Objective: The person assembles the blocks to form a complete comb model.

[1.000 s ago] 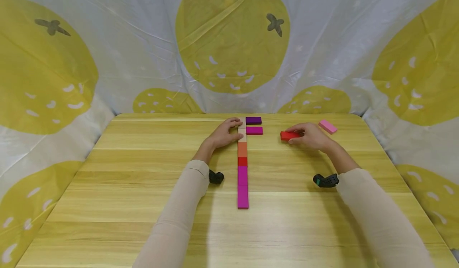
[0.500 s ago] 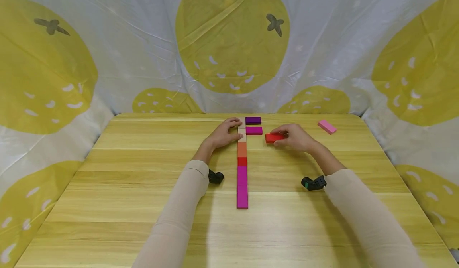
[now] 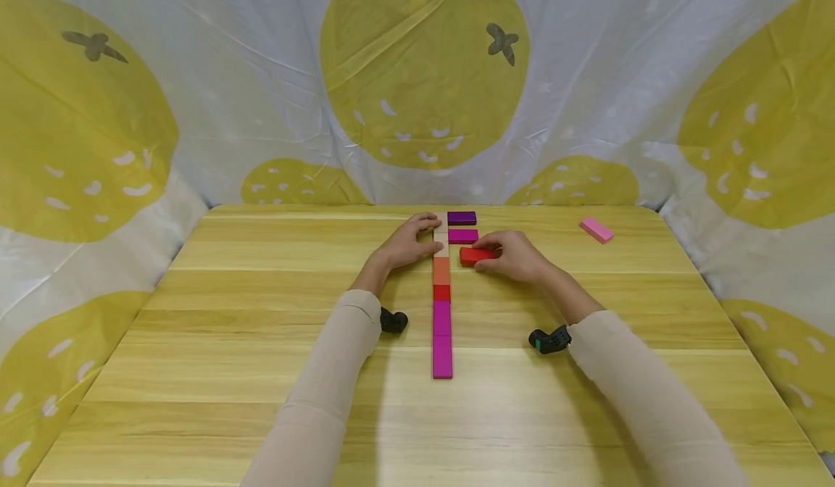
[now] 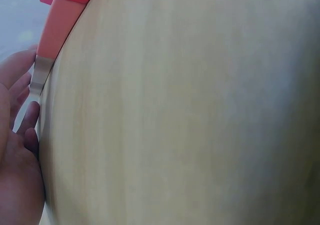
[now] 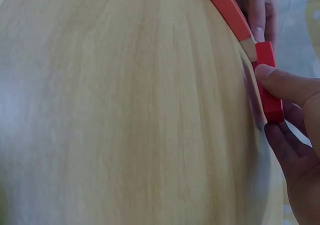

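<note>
My right hand [image 3: 515,256] pinches a red rectangular block [image 3: 475,256] between thumb and fingers, just right of a column of blocks. In the right wrist view the red block [image 5: 266,80] is tilted, its far end near the column. My left hand [image 3: 407,244] rests against the column's left side, its fingertips touching the two beige blocks [image 3: 441,245] at the far end. Toward me the column runs on with an orange block [image 3: 441,271], a short red part [image 3: 441,293] and two magenta blocks [image 3: 442,356].
A dark purple block [image 3: 462,218] and a magenta block [image 3: 463,236] stick out rightward from the column's far end. A pink block [image 3: 596,230] lies alone at the table's far right. Behind the wooden table [image 3: 228,371] hangs a patterned cloth [image 3: 261,59].
My right hand has carried the red block leftward, close to the column below the magenta side block. The left hand has stayed in place on the beige blocks.
</note>
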